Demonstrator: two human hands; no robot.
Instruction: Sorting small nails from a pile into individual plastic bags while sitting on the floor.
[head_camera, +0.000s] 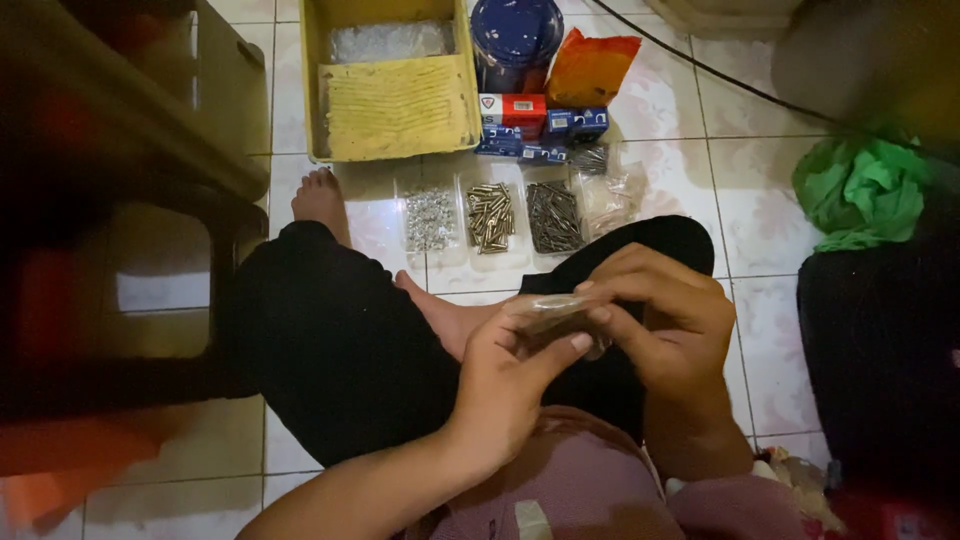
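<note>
A: Bag, small and clear, sits between both hands, above the lap, near the middle of the floor view. What's on the far left?

B: A dark stool along the left edge. Just right of it a yellow tray lies at the floor's top edge, with a clear packet in its back end.

A: And the left hand?

B: Fingers curled, thumb pressed onto the bag's lower edge, pinching it from beneath.

A: Ahead of the knees?

B: Three clear trays in a row on the tiles: silvery bits on the left, brass-coloured screws in the middle, dark screws on the right. Behind them are small boxes, red and blue, then a blue jar and an orange pouch at the top edge.

A: The right hand?

B: Fingers bent over the bag's top, pinching it against the left hand. The contents are too blurred to tell.

A: Further right?

B: A green cloth lies bunched near the right edge, above a dark mass
</note>
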